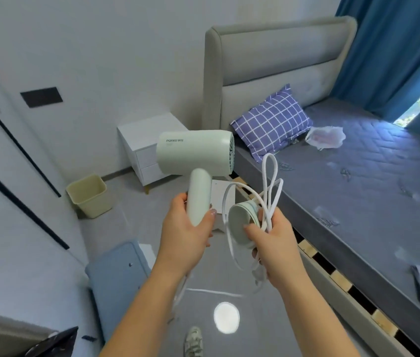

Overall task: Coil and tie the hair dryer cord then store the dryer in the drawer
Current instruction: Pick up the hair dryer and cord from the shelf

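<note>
My left hand (187, 228) grips the handle of a pale green hair dryer (194, 157), held upright in the middle of the view with its barrel pointing left. My right hand (273, 240) holds a round pale green nozzle piece (242, 222) together with several loops of the white flat cord (270, 181). Loops stick up above the hand and more cord hangs below it, trailing back under my left wrist. A white nightstand with drawers (147, 148) stands beyond the dryer beside the bed; its drawers look closed.
A bed with a grey mattress (358, 181) and a checked blue pillow (272, 119) fills the right side. A beige waste bin (89, 195) stands on the floor at left, a blue padded stool (116, 282) nearer me. White wardrobe doors line the left.
</note>
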